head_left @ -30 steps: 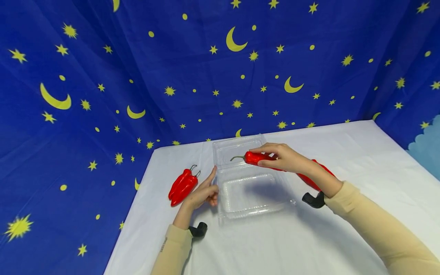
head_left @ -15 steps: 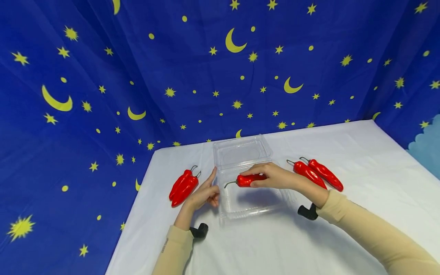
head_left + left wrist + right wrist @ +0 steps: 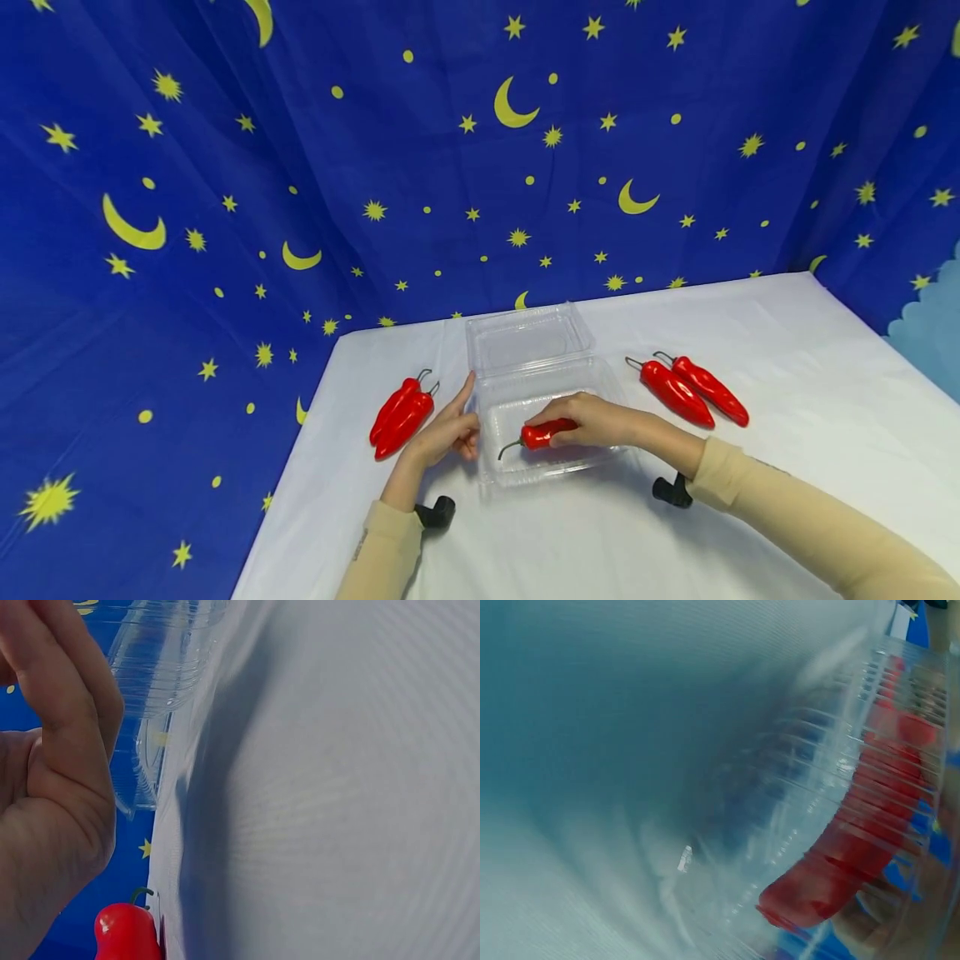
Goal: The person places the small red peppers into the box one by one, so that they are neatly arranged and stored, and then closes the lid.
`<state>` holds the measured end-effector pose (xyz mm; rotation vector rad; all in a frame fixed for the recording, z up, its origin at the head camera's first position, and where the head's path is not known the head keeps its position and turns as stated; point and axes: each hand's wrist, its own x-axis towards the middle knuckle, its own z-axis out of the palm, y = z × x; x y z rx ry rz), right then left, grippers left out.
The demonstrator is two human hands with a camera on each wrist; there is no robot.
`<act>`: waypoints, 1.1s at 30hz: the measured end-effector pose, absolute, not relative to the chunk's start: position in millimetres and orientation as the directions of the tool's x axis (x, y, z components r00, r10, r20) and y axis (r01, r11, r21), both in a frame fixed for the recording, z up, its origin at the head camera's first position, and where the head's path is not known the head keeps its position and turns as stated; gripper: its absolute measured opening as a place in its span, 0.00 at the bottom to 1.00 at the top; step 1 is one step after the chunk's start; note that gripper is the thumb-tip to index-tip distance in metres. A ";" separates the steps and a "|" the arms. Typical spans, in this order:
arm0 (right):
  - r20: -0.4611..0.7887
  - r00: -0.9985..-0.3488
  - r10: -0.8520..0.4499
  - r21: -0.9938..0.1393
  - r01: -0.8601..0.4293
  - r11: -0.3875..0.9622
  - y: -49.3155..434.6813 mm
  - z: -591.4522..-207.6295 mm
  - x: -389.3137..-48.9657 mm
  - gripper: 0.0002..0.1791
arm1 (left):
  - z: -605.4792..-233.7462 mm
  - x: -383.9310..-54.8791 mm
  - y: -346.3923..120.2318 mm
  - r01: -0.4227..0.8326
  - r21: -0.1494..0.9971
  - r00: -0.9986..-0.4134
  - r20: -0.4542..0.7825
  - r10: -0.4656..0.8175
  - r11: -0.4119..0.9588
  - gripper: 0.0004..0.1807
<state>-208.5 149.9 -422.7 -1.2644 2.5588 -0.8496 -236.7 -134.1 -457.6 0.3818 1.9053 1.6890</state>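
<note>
My right hand (image 3: 596,419) grips a red pepper (image 3: 540,436) by its upper side, low inside the base of a clear plastic clamshell container (image 3: 491,479). The pepper's green stem points left. In the right wrist view the same pepper (image 3: 847,840) shows through the ribbed container wall (image 3: 810,750). My left hand (image 3: 446,435) is at the container's left side, index finger extended along the edge near the hinge and the other fingers bent. The left wrist view shows this hand (image 3: 64,750) beside the container (image 3: 161,675); whether it touches is unclear.
Two red peppers (image 3: 405,425) lie left of my left hand. Two more red peppers (image 3: 678,394) lie to the right of the container. The container's lid (image 3: 528,340) is folded back. A white cloth (image 3: 540,550) covers the table, with a blue starry curtain (image 3: 420,125) behind.
My right hand has carried the pepper from above the lid area down and toward me into the container base. The left hand has stayed at the container's left edge.
</note>
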 end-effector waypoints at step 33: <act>0.011 -0.647 -0.763 -0.556 -0.638 0.533 150.4 -436.9 -206.4 0.22 | -458.2 -237.5 -133.9 -0.151 0.976 -0.792 -0.214 0.572 0.157 0.44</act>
